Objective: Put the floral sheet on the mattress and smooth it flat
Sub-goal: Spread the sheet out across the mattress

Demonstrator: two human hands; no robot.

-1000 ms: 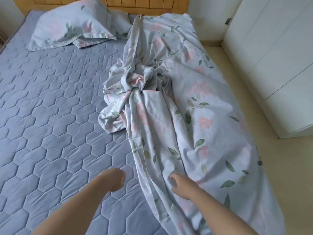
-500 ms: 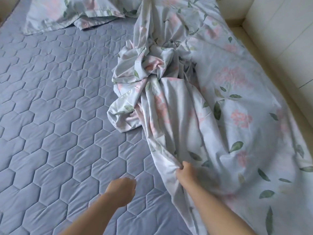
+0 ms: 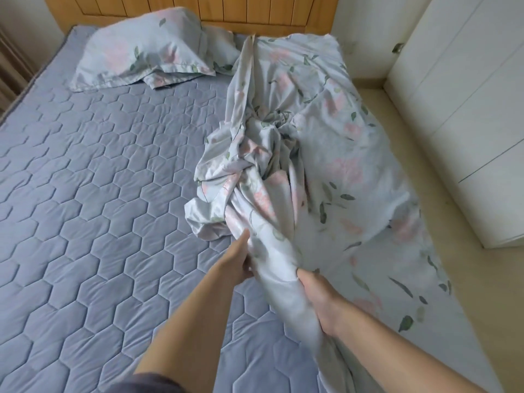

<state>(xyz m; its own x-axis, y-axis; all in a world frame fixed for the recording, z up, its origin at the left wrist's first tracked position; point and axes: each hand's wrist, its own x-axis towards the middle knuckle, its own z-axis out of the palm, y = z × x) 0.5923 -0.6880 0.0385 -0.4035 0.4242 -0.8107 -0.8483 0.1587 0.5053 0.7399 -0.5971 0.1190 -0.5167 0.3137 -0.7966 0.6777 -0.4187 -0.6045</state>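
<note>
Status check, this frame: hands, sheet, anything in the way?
Grip on the floral sheet with left hand and right hand. Sheet bunched, twisted along the right side; mattress mostly bare. One pillow at the head, left of the sheet.

Left hand [image 3: 236, 263]: its fingertips go under the gathered sheet [image 3: 340, 171], out of sight.
Right hand [image 3: 319, 296]: fingers sunk in the fold; only the back and knuckles show.
Sheet: the bunch between the hands is blurred; its near end runs off the bottom edge.
Mattress [image 3: 99, 194]: right side covered by the sheet; left and near sides cut off.
Second pillow [image 3: 221, 43]: mostly hidden behind the front pillow [image 3: 147, 55].
Headboard [image 3: 198, 9]: top cut off.
Wardrobe [image 3: 467, 109]: cut off above and at right.
</note>
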